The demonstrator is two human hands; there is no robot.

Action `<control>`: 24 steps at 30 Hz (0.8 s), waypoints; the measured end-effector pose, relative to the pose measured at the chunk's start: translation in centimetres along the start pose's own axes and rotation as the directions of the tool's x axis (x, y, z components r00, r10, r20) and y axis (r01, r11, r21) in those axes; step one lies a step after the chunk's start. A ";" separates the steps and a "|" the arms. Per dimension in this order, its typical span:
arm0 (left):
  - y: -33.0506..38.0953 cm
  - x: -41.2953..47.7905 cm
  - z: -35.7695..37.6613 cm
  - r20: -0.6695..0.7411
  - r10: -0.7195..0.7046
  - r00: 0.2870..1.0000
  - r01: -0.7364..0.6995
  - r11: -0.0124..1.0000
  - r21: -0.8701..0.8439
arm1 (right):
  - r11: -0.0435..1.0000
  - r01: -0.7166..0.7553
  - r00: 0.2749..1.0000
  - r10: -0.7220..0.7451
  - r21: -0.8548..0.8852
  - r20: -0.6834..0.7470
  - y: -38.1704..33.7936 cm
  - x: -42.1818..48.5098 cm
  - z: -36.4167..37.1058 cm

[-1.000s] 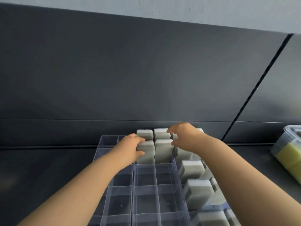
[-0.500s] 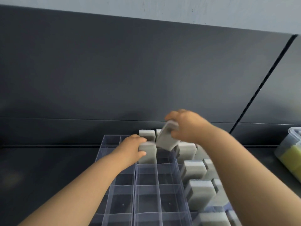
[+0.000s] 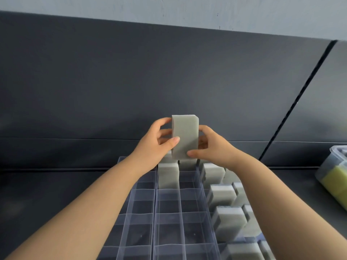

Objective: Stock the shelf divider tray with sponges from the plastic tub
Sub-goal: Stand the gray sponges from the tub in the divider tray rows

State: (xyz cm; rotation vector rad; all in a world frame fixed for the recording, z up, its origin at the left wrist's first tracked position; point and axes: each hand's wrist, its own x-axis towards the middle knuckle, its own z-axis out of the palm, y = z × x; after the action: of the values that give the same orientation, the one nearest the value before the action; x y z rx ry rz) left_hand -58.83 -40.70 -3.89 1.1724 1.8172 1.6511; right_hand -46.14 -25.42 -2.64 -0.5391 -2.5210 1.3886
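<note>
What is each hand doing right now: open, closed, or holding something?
The left hand holds the grey sponge above the divider tray.
The right hand holds the same grey sponge, opposite side.

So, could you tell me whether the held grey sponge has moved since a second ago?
Yes. The sponge rose out of the tray; the left hand and right hand hold it above its back row.

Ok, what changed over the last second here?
The right hand pulled a grey sponge up out of the far end of the tray. The left hand let go of the standing sponge it touched and rose to join; both hands now grip the lifted sponge upright above the tray. The other sponges and the tub stayed put.
</note>
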 end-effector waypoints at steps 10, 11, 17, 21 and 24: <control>-1.6 -0.6 0.6 0.038 -0.051 0.998 0.040 0.970 0.239 | 0.990 0.105 0.988 -0.114 -0.096 -0.101 -0.4 -0.1 -1.2; -1.9 -0.7 0.2 0.020 -0.044 0.999 0.034 0.937 0.347 | 0.982 0.090 0.989 -0.108 -0.168 -0.100 -0.2 -0.1 -1.3; -4.0 -1.6 -1.5 0.142 -0.206 0.968 0.010 0.599 0.801 | 0.924 0.044 0.998 -0.061 -0.381 -0.033 1.1 -0.1 -1.0; -4.6 -1.9 -1.0 0.166 -0.257 0.952 0.006 0.559 0.829 | 0.885 0.087 0.994 -0.111 -0.458 -0.026 1.0 -0.1 -1.1; -4.8 -1.8 -0.9 0.156 -0.234 0.960 -0.004 0.546 0.838 | 0.870 0.091 0.993 -0.116 -0.485 -0.021 0.8 -0.3 -1.3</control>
State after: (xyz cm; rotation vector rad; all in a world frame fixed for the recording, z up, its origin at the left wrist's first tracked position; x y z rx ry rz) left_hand -59.93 -42.40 -8.71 1.4644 2.5064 0.4164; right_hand -45.27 -24.11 -2.63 -0.4994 -2.8094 0.6845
